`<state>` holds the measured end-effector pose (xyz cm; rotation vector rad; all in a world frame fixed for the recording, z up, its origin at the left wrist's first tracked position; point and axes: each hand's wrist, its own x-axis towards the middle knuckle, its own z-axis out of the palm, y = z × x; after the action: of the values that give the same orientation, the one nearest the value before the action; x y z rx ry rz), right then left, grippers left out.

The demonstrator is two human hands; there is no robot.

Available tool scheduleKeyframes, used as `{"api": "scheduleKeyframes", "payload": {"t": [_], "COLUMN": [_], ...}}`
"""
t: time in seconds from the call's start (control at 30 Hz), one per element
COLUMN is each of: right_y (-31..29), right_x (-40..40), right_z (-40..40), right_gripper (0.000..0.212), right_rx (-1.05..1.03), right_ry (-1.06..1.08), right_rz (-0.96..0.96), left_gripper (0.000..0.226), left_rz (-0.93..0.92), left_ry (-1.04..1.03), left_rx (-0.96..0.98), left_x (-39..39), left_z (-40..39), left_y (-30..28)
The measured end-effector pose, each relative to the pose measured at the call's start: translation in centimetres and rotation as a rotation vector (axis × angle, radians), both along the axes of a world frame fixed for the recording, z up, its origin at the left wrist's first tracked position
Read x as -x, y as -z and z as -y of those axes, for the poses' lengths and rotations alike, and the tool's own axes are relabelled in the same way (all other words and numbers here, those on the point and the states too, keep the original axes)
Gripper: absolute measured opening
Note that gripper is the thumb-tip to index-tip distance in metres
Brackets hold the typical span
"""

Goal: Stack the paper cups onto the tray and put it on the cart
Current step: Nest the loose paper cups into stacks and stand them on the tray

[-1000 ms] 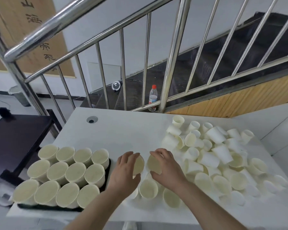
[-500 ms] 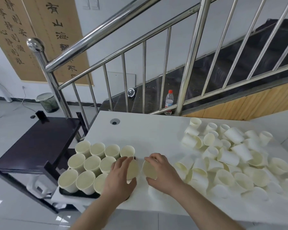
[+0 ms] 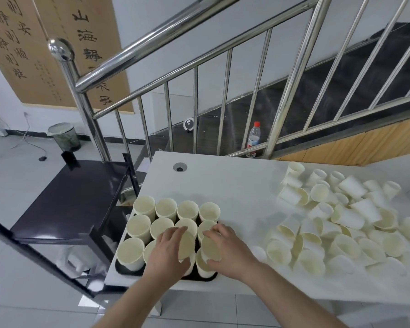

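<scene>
A dark tray [image 3: 120, 268] sits at the near left corner of the white table [image 3: 232, 185], filled with several upright paper cups [image 3: 166, 209] in rows. My left hand [image 3: 168, 252] grips a paper cup [image 3: 186, 245], tilted, over the tray's front row. My right hand [image 3: 230, 252] grips another paper cup [image 3: 211, 248] just beside it, above the tray's right front corner. A loose heap of paper cups [image 3: 341, 228] covers the right side of the table. The dark cart [image 3: 74, 197] stands left of the table, its top bare.
A steel stair railing [image 3: 194, 110] runs behind the table, with a plastic bottle [image 3: 253, 138] on a step. A mesh waste bin [image 3: 64, 137] stands on the floor at far left. A round grommet hole [image 3: 180, 167] is in the table's back left.
Both hands have carried their cups leftward from the table's bare middle to above the tray's front right cups. The view has swung left, bringing more of the cart in.
</scene>
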<state>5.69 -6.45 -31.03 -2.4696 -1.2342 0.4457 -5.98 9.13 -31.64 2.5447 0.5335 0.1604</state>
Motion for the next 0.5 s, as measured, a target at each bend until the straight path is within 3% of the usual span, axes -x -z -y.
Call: {"api": "scheduleKeyframes", "payload": {"t": [0.5], "right_y": [2.1], "right_x": [0.5], "right_z": [-1.4], "right_gripper": [0.075], "right_rx": [0.115], "right_ry": [0.006], "right_rz": [-0.038], "left_gripper": [0.074], "left_rz": [-0.159], "left_ry": [0.144], "left_rx": [0.022], "left_x": [-0.8], "left_z": [-1.5], "left_y": [3.4]}}
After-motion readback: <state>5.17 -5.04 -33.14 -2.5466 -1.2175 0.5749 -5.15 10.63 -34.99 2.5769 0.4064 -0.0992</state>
